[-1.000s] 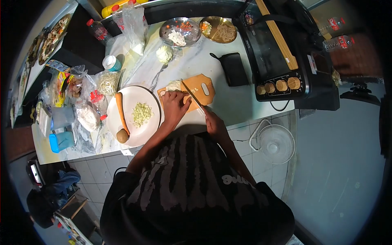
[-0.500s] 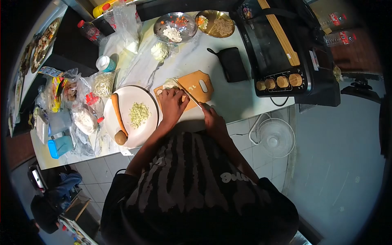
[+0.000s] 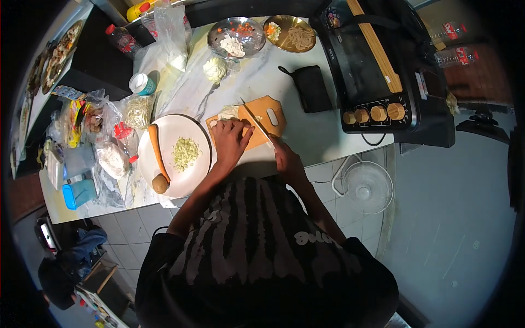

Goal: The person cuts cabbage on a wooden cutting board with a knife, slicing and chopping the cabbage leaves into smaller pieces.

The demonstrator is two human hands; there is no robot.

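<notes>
On the orange-brown cutting board (image 3: 263, 104) lies a pale piece of cabbage (image 3: 228, 113). My left hand (image 3: 232, 138) presses down on its near side with bent fingers. In my right hand (image 3: 287, 161) is the handle of a knife (image 3: 256, 123), its blade slanting across the board just right of the cabbage. A few small chopped bits lie beyond the blade. Left of the board stands a large white plate (image 3: 147, 158) with a heap of chopped pale-green vegetable (image 3: 186, 153) and a wooden pestle (image 3: 157, 150) lying across its left side.
A cabbage portion (image 3: 215, 69), two metal bowls with cut food (image 3: 235, 37) (image 3: 300, 37) and a black pouch (image 3: 310, 88) lie farther back. A black oven (image 3: 377, 65) stands at right. Bags, bottles and a blue-lidded tub (image 3: 80, 195) crowd the left. A floor fan (image 3: 365, 185) stands below.
The knife blade has shifted slightly right and turned more edge-up in view, away from the cabbage. My left hand stays on the cabbage piece.
</notes>
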